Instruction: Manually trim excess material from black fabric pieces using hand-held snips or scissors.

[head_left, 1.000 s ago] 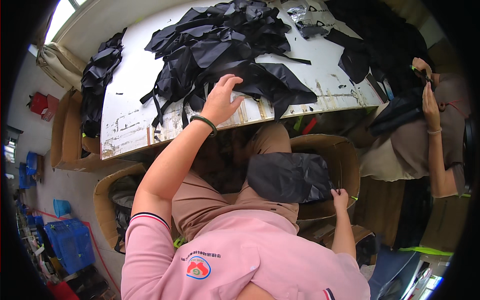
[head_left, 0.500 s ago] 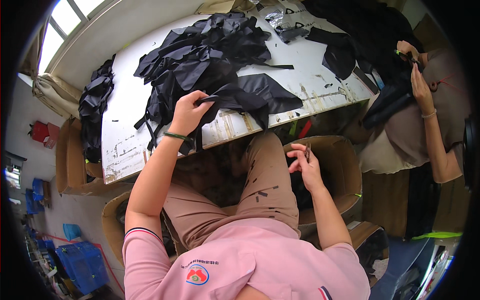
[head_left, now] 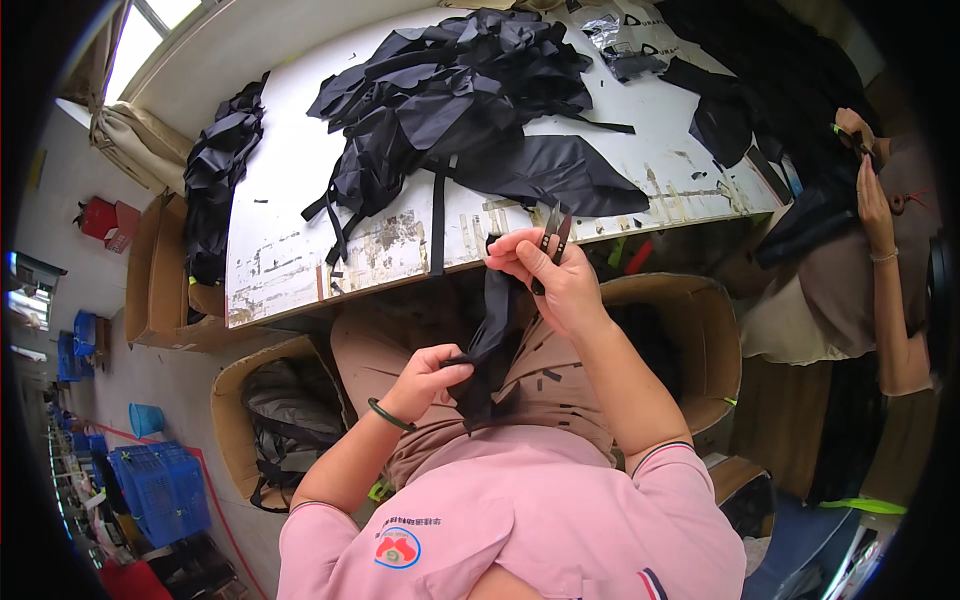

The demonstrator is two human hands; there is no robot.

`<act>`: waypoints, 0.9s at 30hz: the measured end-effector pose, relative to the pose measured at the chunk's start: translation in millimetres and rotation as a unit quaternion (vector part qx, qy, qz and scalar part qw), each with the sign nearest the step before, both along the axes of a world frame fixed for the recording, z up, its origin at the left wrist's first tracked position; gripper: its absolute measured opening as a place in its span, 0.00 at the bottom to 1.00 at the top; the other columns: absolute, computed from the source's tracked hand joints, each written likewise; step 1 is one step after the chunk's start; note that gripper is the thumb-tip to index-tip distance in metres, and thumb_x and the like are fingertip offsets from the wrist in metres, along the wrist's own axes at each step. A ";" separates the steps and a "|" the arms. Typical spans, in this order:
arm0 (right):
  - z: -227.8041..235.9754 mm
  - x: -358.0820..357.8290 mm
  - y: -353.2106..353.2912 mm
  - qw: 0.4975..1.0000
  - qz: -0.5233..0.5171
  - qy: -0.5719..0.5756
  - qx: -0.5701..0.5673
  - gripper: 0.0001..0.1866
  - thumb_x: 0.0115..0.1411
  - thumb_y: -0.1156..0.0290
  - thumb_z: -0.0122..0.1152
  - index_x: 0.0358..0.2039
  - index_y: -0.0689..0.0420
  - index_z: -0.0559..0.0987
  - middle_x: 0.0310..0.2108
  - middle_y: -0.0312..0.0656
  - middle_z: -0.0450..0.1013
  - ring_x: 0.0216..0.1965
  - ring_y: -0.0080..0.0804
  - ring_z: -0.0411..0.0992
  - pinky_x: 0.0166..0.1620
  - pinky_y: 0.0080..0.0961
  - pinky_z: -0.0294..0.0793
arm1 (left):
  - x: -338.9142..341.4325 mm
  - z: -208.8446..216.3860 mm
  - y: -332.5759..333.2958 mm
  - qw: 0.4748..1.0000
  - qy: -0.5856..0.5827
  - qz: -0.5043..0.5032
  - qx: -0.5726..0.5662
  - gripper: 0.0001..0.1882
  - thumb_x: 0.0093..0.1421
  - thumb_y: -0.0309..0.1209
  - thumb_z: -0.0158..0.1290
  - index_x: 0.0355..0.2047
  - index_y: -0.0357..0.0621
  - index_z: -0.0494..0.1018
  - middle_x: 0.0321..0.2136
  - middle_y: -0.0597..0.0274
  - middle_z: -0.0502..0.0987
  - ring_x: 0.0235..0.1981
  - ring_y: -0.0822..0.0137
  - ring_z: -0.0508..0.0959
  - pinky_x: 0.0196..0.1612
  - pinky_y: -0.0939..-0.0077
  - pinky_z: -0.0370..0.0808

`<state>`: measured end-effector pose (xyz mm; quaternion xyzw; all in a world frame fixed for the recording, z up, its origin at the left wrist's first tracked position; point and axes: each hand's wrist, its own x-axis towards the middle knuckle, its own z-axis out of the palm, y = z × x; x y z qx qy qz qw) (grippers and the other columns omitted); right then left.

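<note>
Over my lap a narrow piece of black fabric is stretched between my hands. My left hand is closed on its lower end, and some of the cloth hangs below the fingers. In my right hand is a pair of small dark thread snips, blades pointing up toward the table. The fingertips of that hand also pinch the upper end of the fabric. On the white table lies a large heap of black fabric pieces, with a strap hanging over the front edge.
Cardboard boxes stand at both sides of my legs, the left box holding a dark bag. More black fabric hangs off the table's left end. At the right, a co-worker's hands are near a dark pile. Clear plastic packaging lies at the back.
My left hand has drawn a black fabric piece off the table down to my lap. My right hand has risen with the snips and now also grips the fabric's upper end.
</note>
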<state>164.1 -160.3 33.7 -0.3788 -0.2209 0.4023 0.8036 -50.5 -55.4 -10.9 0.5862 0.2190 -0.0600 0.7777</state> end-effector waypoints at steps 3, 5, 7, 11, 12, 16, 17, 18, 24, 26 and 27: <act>-0.2 0.2 -9.1 0.980 0.000 -0.168 -0.109 0.12 0.67 0.67 0.52 0.40 0.63 0.77 0.22 0.37 0.72 0.21 0.21 0.71 0.29 0.18 0.72 | 4.5 5.2 -0.7 0.931 -0.086 0.196 -0.297 0.17 0.61 0.33 0.48 0.46 0.36 0.71 0.37 0.58 0.79 0.35 0.66 0.80 0.39 0.74 0.77; -1.7 -2.8 -19.8 0.970 0.033 -0.180 -0.159 0.12 0.67 0.66 0.52 0.40 0.63 0.77 0.21 0.36 0.71 0.19 0.20 0.69 0.26 0.17 0.70 | 0.1 1.4 7.2 0.872 -0.172 0.207 -0.408 0.21 0.62 0.36 0.43 0.50 0.35 0.70 0.47 0.50 0.76 0.47 0.57 0.77 0.53 0.62 0.72; -12.5 -2.4 -34.5 0.949 0.122 -0.189 -0.219 0.14 0.67 0.64 0.51 0.46 0.61 0.76 0.23 0.36 0.73 0.18 0.18 0.69 0.24 0.14 0.69 | 0.1 3.1 8.2 0.845 -0.202 0.227 -0.440 0.22 0.63 0.37 0.42 0.51 0.35 0.70 0.49 0.48 0.75 0.50 0.54 0.76 0.56 0.59 0.70; -33.0 -32.9 -43.5 0.959 0.137 -0.084 -0.234 0.20 0.68 0.63 0.48 0.57 0.58 0.69 0.34 0.44 0.77 0.28 0.25 0.77 0.31 0.16 0.76 | -3.0 1.6 5.6 0.837 -0.217 0.223 -0.450 0.24 0.63 0.38 0.42 0.54 0.34 0.68 0.50 0.48 0.74 0.52 0.53 0.74 0.60 0.57 0.67; -39.1 -35.4 -39.4 0.959 0.137 -0.083 -0.234 0.20 0.68 0.63 0.48 0.57 0.58 0.69 0.34 0.44 0.77 0.28 0.25 0.77 0.31 0.16 0.76 | -3.5 3.1 3.1 0.841 -0.222 0.200 -0.452 0.25 0.63 0.39 0.42 0.55 0.34 0.67 0.50 0.48 0.74 0.52 0.53 0.74 0.60 0.57 0.67; -42.8 -29.7 -26.3 0.974 0.093 -0.047 -0.202 0.18 0.68 0.65 0.50 0.54 0.61 0.72 0.35 0.42 0.76 0.35 0.27 0.77 0.39 0.21 0.77 | -4.7 8.3 -5.6 0.863 -0.227 0.192 -0.408 0.26 0.63 0.39 0.43 0.56 0.34 0.64 0.52 0.51 0.73 0.52 0.56 0.74 0.58 0.60 0.68; -37.8 -27.7 -23.8 0.978 0.051 -0.100 -0.178 0.17 0.67 0.66 0.51 0.52 0.62 0.74 0.33 0.42 0.76 0.35 0.26 0.76 0.40 0.21 0.76 | -7.2 6.9 -2.5 0.911 -0.179 0.187 -0.320 0.27 0.62 0.38 0.45 0.57 0.35 0.63 0.52 0.53 0.73 0.52 0.58 0.74 0.57 0.63 0.68; -30.7 -25.3 -21.4 0.976 0.010 -0.153 -0.154 0.16 0.67 0.66 0.52 0.50 0.62 0.75 0.32 0.41 0.76 0.34 0.25 0.76 0.40 0.21 0.76 | -9.9 2.2 2.7 0.947 -0.130 0.181 -0.230 0.27 0.62 0.38 0.47 0.58 0.35 0.62 0.51 0.55 0.73 0.51 0.60 0.74 0.56 0.65 0.69; 37.0 -21.7 -12.8 0.934 -0.003 -0.333 -0.128 0.12 0.63 0.70 0.56 0.45 0.62 0.78 0.34 0.37 0.76 0.32 0.21 0.73 0.38 0.18 0.71 | -3.9 51.1 47.6 0.928 -0.190 0.089 0.310 0.63 0.41 0.50 0.69 0.67 0.36 0.43 0.67 0.49 0.49 0.68 0.58 0.48 0.68 0.68 0.45; 52.7 -27.9 -6.8 0.880 0.024 -0.464 -0.101 0.11 0.61 0.73 0.58 0.43 0.61 0.78 0.35 0.41 0.77 0.32 0.24 0.73 0.38 0.19 0.71 | 14.8 73.2 34.9 0.900 -0.266 0.124 0.321 0.52 0.46 0.45 0.68 0.64 0.35 0.53 0.61 0.51 0.61 0.63 0.58 0.61 0.64 0.69 0.55; 54.2 -29.5 -6.1 0.889 0.061 -0.447 -0.081 0.10 0.60 0.75 0.58 0.42 0.61 0.78 0.33 0.41 0.76 0.32 0.27 0.74 0.38 0.22 0.71 | 18.8 75.3 38.6 0.899 -0.267 0.127 0.324 0.52 0.46 0.45 0.68 0.64 0.35 0.53 0.61 0.51 0.61 0.63 0.58 0.61 0.64 0.69 0.55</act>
